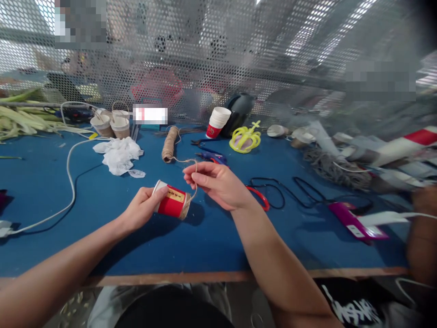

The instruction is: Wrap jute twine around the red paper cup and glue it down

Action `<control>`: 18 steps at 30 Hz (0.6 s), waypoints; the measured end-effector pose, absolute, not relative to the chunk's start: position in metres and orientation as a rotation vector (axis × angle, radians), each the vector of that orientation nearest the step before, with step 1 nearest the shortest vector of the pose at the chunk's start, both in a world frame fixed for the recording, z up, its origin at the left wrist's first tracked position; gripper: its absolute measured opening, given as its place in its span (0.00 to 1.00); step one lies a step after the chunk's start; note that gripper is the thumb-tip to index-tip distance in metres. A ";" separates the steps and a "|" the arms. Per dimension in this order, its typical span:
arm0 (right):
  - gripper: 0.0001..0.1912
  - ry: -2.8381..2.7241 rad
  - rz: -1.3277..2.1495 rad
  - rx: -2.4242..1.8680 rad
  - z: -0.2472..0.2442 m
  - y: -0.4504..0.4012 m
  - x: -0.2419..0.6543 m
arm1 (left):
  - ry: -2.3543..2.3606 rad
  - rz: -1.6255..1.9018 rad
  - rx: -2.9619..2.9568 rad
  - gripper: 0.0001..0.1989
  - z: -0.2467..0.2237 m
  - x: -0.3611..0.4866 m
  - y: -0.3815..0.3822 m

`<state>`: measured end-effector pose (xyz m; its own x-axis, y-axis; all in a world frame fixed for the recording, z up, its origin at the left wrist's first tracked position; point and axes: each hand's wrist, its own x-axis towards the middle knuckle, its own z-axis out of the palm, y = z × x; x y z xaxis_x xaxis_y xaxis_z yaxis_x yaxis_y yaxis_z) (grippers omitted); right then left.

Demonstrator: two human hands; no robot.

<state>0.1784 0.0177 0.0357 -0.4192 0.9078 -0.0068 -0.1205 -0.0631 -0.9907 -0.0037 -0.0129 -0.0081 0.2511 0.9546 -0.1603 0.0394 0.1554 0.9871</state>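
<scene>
My left hand (145, 205) is closed round the rim end of a red and white paper cup (171, 202), which lies tilted on its side above the table. Turns of brown twine wrap the cup's base end. From there a strand of twine (195, 171) rises to my right hand (215, 182), whose thumb and fingers pinch it. The strand runs on to a spool of twine (170, 145) lying on the blue table behind the cup. A blue glue gun (210, 157) lies just beyond my right hand, partly hidden by it.
Stacked paper cups (218, 120) and a yellow crown-shaped piece (245, 138) stand at the back. White lace (120, 155) and twine-wrapped cups (119, 125) are at left. Red-handled scissors (259, 198), a black cable (300, 191) and a purple packet (355, 221) lie right, near another person's arm (423, 232).
</scene>
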 end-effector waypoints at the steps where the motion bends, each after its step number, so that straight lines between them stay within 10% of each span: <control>1: 0.07 -1.400 1.603 -0.896 0.035 0.018 0.180 | 1.096 0.898 1.208 0.24 -0.008 -0.004 -0.013; 18: 0.06 -1.400 1.439 -1.003 0.033 0.018 0.183 | 1.084 0.889 1.128 0.24 -0.004 -0.003 -0.014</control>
<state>0.1825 0.0183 0.0330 -0.2990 0.9540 0.0229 -0.0491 0.0086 -0.9988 -0.0031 -0.0144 -0.0036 0.2556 0.9444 -0.2069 -0.0177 0.2185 0.9757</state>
